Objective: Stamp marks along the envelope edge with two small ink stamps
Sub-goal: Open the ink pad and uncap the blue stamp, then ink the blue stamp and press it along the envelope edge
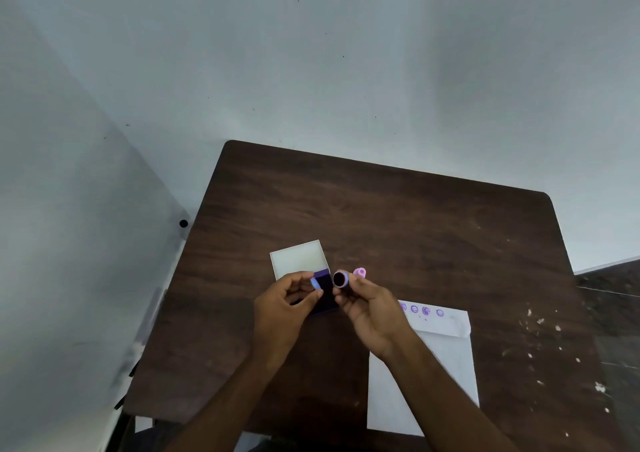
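A white envelope point(446, 354) lies on the dark wooden table point(381, 216) at the front right, with several purple stamp marks point(426, 310) along its far edge. My right hand point(367, 307) holds a small round stamp point(340, 279), its dark inked face turned left. My left hand point(282, 307) pinches a small light-blue cap point(315, 282) just left of that stamp. A pink stamp point(360, 272) stands on the table just behind my right fingers. A dark purple ink pad box point(325, 294) lies between my hands, partly hidden.
A white open lid or box point(298, 257) sits behind my left hand. White flecks are scattered on the table's right side. Pale walls close in behind and to the left of the table.
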A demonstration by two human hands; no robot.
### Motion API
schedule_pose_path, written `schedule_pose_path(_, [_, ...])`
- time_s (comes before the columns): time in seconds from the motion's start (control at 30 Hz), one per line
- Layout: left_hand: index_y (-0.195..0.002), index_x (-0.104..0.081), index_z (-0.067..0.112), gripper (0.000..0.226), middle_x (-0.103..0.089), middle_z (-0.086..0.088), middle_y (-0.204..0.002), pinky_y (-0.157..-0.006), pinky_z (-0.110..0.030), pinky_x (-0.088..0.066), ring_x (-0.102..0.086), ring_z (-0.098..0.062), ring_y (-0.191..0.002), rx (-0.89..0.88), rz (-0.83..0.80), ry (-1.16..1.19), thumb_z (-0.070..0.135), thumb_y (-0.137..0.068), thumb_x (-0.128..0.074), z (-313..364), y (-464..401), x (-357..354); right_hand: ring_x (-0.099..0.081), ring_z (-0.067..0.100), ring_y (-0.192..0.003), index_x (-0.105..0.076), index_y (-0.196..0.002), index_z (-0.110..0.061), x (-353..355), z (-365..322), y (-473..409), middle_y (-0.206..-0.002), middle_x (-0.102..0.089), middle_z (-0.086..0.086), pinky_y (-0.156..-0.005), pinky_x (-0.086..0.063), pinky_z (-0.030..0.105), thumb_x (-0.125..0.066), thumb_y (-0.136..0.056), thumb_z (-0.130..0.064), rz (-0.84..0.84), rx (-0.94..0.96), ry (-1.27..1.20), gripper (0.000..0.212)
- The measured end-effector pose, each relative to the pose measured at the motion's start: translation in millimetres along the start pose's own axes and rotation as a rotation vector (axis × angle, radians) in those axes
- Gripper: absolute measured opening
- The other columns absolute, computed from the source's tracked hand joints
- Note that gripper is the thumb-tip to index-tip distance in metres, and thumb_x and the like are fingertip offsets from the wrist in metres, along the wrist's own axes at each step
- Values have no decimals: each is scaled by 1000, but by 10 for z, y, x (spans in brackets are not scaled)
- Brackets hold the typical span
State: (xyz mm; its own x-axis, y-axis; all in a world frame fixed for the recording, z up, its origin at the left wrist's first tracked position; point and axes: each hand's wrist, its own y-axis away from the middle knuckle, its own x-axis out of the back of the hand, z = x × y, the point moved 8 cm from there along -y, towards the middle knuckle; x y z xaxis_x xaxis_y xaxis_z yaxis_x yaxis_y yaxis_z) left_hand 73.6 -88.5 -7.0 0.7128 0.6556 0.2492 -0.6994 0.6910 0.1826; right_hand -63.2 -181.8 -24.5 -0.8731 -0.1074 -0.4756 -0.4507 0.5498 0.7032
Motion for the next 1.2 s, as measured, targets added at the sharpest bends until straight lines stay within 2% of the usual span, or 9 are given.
schedule_pose_path(0.13, [-105,-70,17,31,-73,7,-96,-77,-11,-53,-69,0,-87,86,17,43,6,-76,-76,-203,7,101,-62,24,-79,-65,-106,7,-93,41,85,-93,-68,19,-84,-51,36,-53,-91,-3,-38,-61,-89,22])
schedule_pose_path(0.27, [-108,-69,21,33,-73,10,-97,-81,-16,-54,-68,1,-90,167,33,34,6,-79,-73,-439,13,225,-62,25,-79,-56,-121,9,-192,48,131,-100,-62,21,-75,-56,33,-57,-86,-6,-81,-96,-139,38])
schedule_pose_path(0.43, [-110,-68,21,34,-73,8,-96,-78,-17,-54,-68,0,-87,231,79,36,4,-81,-71,-747,-3,453,-61,25,-80,-58,-120,8,-296,64,185,-100,-61,21,-75,-54,33,-52,-93,-7,-137,-116,-145,32])
schedule_pose_path(0.6, [-111,-66,20,32,-70,8,-99,-75,-11,-53,-66,7,-82,281,88,-48,5,-83,-69,-991,10,604,-61,25,-79,-61,-118,6,-400,101,281,-97,-64,22,-68,-56,32,-49,-94,-8,-170,-154,-180,30])
schedule_pose_path(0.77, [-108,-69,21,28,-65,8,-102,-78,-12,-41,-59,-2,-89,111,62,-378,14,-81,-72,-1033,12,608,-60,25,-77,-69,-106,7,-512,77,388,-93,-65,21,-64,-55,29,-48,-93,-8,-223,-165,-205,29])
schedule_pose_path(0.9, [-106,-70,25,31,-60,3,-105,-85,-29,-43,-50,-15,-101,65,81,-563,19,-77,-77,-1098,6,581,-60,25,-78,-64,-111,6,-539,67,421,-95,-63,21,-66,-56,31,-53,-91,-10,-236,-131,-160,29])
schedule_pose_path(1.0, [-112,-67,24,38,-58,0,-113,-91,-28,-41,-51,-17,-108,127,63,-555,17,-76,-77,-1096,9,544,-59,25,-77,-63,-112,5,-517,100,420,-95,-62,21,-65,-55,31,-56,-88,-14,-221,-137,-161,30])
schedule_pose_path(1.1, [-108,-66,29,29,-59,10,-108,-91,-31,-49,-56,-7,-102,50,85,-426,21,-81,-73,-705,35,481,-59,25,-78,-61,-116,5,-464,144,398,-98,-61,21,-66,-54,31,-55,-89,-14,-193,-151,-182,33])
schedule_pose_path(1.2, [-99,-64,40,28,-63,18,-97,-80,-16,-51,-61,-1,-92,-83,64,-184,25,-79,-75,-38,120,345,-61,26,-79,-58,-120,8,-399,192,356,-103,-63,24,-67,-56,33,-54,-90,-11,-151,-153,-209,36])
